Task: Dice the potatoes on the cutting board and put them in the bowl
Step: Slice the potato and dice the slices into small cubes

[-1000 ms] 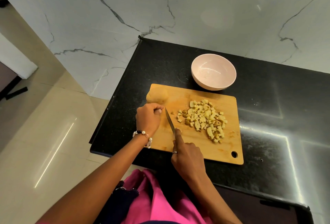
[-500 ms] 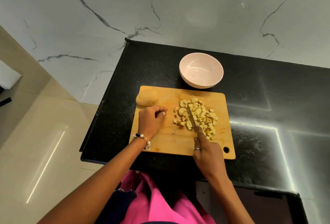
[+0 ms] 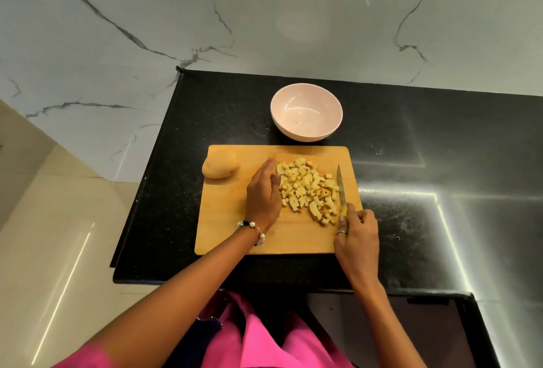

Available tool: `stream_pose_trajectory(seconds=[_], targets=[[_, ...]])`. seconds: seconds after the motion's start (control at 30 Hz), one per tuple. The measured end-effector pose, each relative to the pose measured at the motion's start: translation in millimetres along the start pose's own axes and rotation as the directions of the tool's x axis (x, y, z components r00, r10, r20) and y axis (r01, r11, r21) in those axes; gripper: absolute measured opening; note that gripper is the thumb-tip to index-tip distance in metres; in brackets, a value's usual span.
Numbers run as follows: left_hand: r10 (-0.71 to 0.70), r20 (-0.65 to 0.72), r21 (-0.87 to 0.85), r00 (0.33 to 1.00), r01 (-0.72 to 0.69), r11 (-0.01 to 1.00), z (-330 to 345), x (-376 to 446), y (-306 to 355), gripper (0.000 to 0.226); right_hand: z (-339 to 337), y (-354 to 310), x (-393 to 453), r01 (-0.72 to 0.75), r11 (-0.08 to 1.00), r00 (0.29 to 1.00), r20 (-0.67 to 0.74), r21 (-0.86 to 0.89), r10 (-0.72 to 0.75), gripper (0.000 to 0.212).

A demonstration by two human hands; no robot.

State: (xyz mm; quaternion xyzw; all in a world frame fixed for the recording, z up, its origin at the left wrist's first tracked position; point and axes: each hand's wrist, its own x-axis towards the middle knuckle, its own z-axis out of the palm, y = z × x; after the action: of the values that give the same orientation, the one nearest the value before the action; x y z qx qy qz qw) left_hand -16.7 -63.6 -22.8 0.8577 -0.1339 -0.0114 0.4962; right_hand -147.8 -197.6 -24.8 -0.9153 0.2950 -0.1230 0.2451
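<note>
Item 1, nearest me: right hand (image 3: 357,234), at the near right corner of the cutting board (image 3: 235,238), fingers wrapped round the handle of the knife (image 3: 340,188), blade lying along the right side of the pile.

Item 2: left hand (image 3: 263,194), fingers straight, holding nothing, its edge set on the board and pressed against the left side of the pile.

Item 3: diced potatoes (image 3: 307,190), a loose heap mid-board. I judge them light, wet, slippery and prone to scatter; best scooped between flat hand and blade, not pinched.

Item 4: whole potato (image 3: 220,165), at the board's far left corner. Firm, rounded, likely to roll; hold it across the top.

Item 5: bowl (image 3: 306,112), on the bench (image 3: 411,132) just beyond the board, nothing in it.
</note>
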Motion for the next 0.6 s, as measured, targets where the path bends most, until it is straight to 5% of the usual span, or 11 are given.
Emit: stream_pose_trajectory(seconds=[0.6], targets=[[-0.043, -0.043, -0.037, 0.998, 0.041, 0.998, 26.1, 1.1, 4.8, 0.05, 17.1, -29.4, 9.2, 0.194, 0.981, 0.972, 0.128, 0.025, -0.196, 0.037]])
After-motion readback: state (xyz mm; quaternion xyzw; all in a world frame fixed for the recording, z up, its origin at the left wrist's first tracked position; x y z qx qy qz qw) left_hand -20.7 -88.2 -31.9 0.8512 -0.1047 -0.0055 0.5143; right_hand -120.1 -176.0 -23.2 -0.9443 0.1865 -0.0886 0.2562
